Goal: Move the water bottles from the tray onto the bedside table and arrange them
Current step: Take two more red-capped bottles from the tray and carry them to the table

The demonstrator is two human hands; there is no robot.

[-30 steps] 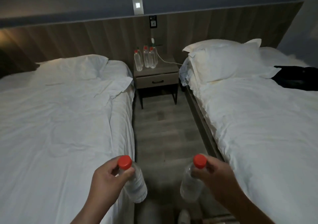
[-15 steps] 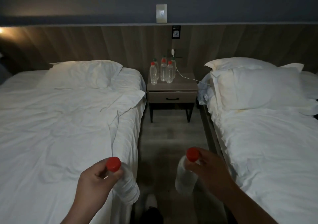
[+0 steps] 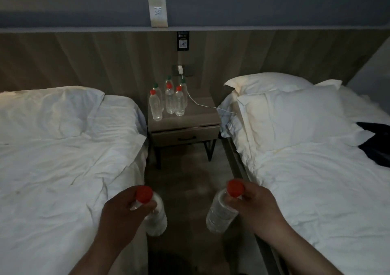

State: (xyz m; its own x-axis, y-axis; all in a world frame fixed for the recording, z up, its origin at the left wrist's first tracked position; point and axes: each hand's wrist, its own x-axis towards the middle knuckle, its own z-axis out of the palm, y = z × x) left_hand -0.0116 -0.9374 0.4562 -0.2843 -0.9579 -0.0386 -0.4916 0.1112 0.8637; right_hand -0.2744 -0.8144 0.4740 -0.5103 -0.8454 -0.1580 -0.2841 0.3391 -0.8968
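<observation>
While your left hand (image 3: 120, 213) grips the left bottle (image 3: 157, 220) and your right hand (image 3: 256, 208) the right bottle (image 3: 218, 216) by their necks, you're mid-carry: reach the bedside table (image 3: 200, 117) ahead and stand both beside its 6 bottles (image 3: 169, 101).

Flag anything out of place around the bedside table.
A white charger cable trails from the wall plug across the bedside table onto the right bed, beside the upright bottles. Nothing looks spilled.

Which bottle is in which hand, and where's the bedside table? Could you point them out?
Left bottle (image 3: 158, 224), in the left hand (image 3: 120, 211): head view, on its clear body.
Right bottle (image 3: 219, 213), in the right hand (image 3: 257, 207): head view, on its clear body.
Bedside table (image 3: 201, 116): head view, bare right part of its top.
</observation>
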